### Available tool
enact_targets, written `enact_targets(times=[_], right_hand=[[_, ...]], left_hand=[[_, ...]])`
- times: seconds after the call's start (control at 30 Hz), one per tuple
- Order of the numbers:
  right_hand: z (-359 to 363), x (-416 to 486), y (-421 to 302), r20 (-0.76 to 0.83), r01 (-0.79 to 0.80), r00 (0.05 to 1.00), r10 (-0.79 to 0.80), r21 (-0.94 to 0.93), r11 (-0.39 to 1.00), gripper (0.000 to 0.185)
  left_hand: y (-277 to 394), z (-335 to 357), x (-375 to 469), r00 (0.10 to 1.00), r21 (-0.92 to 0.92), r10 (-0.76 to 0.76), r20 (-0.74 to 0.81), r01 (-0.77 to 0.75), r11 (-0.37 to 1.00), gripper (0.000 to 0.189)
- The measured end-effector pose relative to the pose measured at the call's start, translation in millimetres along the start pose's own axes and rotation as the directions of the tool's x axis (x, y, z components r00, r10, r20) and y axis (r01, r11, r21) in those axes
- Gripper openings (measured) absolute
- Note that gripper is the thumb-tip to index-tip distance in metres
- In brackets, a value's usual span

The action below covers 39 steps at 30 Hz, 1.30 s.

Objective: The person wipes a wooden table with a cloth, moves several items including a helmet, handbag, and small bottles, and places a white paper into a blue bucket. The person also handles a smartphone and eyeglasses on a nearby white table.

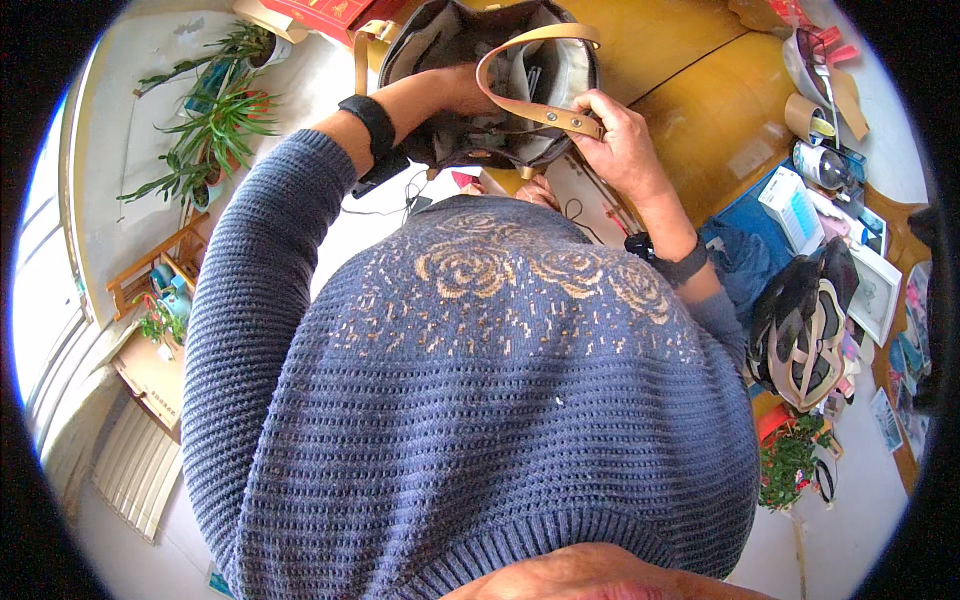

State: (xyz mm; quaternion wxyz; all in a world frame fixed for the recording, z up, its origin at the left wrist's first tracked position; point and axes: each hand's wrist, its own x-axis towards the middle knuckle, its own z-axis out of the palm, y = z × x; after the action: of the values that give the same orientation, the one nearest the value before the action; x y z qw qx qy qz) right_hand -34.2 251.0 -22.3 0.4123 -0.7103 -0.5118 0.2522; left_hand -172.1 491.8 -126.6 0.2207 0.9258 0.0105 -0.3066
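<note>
A dark handbag point(574, 69) with a pale lining and tan leather straps gapes open before me, its mouth facing up. My left hand point(466, 88) reaches down into it; the fingers are hidden inside, so what they touch cannot be seen. At the bag's right rim, my right hand point(619, 142) pinches the riveted end of a looped tan strap point(525, 110) between thumb and fingers. Slim pale items point(533, 81) stand in an inner part of the bag. Both wrists wear black bands.
A yellow-brown wooden table point(697, 112) lies beyond the bag, with a red box point(330, 13) at the back left. To the right are a bicycle helmet point(806, 330), a white box point(792, 210) and a bottle point(821, 165). Potted plants point(214, 127) stand at the left.
</note>
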Motion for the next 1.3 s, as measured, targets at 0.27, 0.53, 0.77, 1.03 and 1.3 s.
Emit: enact_targets(times=[0.27, 0.53, 0.77, 1.03, 1.3], right_hand=[[3, 1, 0, 0.007, 0.010, 1.000, -0.010, 0.039, 0.999, 0.024], [7, -2, 1, 0.013, 0.056, 0.998, -0.056, 0.031, 0.998, 0.028], [9, -3, 3, -0.001, 0.065, 0.998, -0.065, 0.036, 0.997, 0.030], [9, -3, 4, 0.018, 0.076, 0.997, -0.076, -0.031, 0.997, 0.032], [10, -10, 8, 0.031, -0.015, 0.999, 0.014, 0.023, 1.000, 0.033]], left_hand=[[44, -23, 15, 0.983, -0.433, 0.179, -0.049, -0.182, 0.883, 0.049], [48, -12, -1, 0.824, -0.231, 0.142, -0.549, -0.313, 0.921, 0.047], [42, -20, -28, 0.805, 0.490, 0.459, -0.377, -0.247, 0.836, 0.031], [52, -27, 0, 0.895, 0.076, 0.101, -0.435, -0.075, 0.994, 0.029], [26, -16, -10, 0.956, 0.342, 0.270, -0.117, -0.216, 0.914, 0.021]])
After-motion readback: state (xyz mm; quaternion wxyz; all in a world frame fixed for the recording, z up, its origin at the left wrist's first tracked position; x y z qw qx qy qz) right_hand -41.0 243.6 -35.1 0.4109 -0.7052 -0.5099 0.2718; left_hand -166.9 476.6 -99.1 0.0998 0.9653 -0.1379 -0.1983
